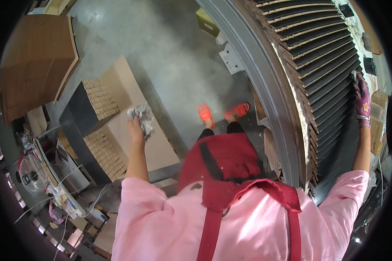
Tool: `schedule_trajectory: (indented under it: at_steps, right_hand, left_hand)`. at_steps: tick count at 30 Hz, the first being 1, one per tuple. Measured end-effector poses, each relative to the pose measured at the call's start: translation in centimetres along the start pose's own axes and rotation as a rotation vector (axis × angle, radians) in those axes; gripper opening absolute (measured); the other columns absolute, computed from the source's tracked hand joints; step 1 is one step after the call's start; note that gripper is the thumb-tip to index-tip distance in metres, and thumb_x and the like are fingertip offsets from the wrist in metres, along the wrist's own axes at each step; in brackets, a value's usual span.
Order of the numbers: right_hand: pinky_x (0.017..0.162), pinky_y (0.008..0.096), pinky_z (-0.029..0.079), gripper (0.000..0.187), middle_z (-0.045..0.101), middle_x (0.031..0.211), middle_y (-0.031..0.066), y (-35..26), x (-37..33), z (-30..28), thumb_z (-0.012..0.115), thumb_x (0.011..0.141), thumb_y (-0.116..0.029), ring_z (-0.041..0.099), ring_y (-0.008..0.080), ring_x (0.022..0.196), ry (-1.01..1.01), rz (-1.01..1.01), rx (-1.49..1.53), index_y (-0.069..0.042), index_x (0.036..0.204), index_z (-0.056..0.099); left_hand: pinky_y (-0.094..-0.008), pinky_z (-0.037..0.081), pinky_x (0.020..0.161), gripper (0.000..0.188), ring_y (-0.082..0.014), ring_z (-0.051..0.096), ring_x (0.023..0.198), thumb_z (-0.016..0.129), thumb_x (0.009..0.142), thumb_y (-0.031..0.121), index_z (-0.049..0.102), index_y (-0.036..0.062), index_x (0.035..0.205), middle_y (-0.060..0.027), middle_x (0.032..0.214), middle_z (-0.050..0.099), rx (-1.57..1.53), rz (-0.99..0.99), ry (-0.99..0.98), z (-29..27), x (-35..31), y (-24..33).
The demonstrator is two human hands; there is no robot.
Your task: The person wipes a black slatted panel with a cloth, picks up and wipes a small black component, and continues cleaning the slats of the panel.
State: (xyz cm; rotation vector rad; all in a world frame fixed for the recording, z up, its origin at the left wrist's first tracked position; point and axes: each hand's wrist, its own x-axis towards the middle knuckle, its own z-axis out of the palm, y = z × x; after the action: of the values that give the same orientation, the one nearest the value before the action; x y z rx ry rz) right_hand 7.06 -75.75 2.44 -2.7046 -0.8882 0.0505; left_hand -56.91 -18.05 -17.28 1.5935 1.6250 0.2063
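My left hand (136, 127), bare, is closed on a crumpled grey-white rag (144, 119). It hangs over a tan board (133, 93), beside stacks of dark panels with pale layered edges (101, 99). On the right, my right hand (362, 102) wears a purple glove with a flower print. Its fingers are bent at the outer ends of a long row of dark slats (322, 56) with pale edges. A small light-coloured thing (354, 77) shows at the fingertips; its kind is unclear.
A curved grey metal rail (259, 56) runs along the slats' near side. A large brown board stack (37, 56) stands at upper left, a fan (32, 176) at lower left. A yellow-green box (207, 22) sits on the concrete floor. Cardboard pieces (380, 102) lie beyond my right hand.
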Motion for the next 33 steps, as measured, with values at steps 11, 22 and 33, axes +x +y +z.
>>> schedule_trajectory:
  at_steps: [11, 22, 33]
  right_hand:
    - [0.100, 0.0332, 0.042, 0.046, 0.057, 0.128, 0.0122, -4.9, 1.5, -2.3, 0.063, 0.089, -0.012, 0.055, 0.0251, 0.116, 0.110, 0.035, -0.015, -0.009, 0.133, 0.050]
    - [0.082, 0.0375, 0.052, 0.043, 0.065, 0.093, 0.0077, -15.4, -4.8, -2.8, 0.076, 0.076, -0.018, 0.064, 0.0251, 0.089, -0.123, -0.505, 0.119, -0.013, 0.117, 0.063]
    - [0.070, 0.0354, 0.049, 0.030, 0.061, 0.090, 0.0088, -17.8, -3.5, 1.2, 0.065, 0.084, -0.019, 0.060, 0.0243, 0.084, -0.181, -0.499, 0.353, -0.009, 0.112, 0.063]
  left_hand:
    - [-0.0365, 0.039, 0.097, 0.043, -0.0295, 0.054, 0.110, 0.055, 0.095, 0.024, 0.051, -0.0060, 0.126, -0.0197, 0.119, 0.057, -0.021, 0.694, 0.015, 2.2, 4.9, 12.7]
    - [-0.0467, 0.046, 0.085, 0.042, -0.0358, 0.054, 0.104, 0.062, 0.088, 0.035, 0.058, 0.0099, 0.122, -0.0147, 0.114, 0.056, 0.298, 1.783, -0.032, 25.5, -13.8, 53.8]
    - [-0.0538, 0.045, 0.083, 0.045, -0.0370, 0.053, 0.107, 0.057, 0.091, 0.041, 0.052, 0.0159, 0.128, -0.0113, 0.117, 0.054, 0.625, 1.712, -0.022, 31.4, -12.6, 51.5]
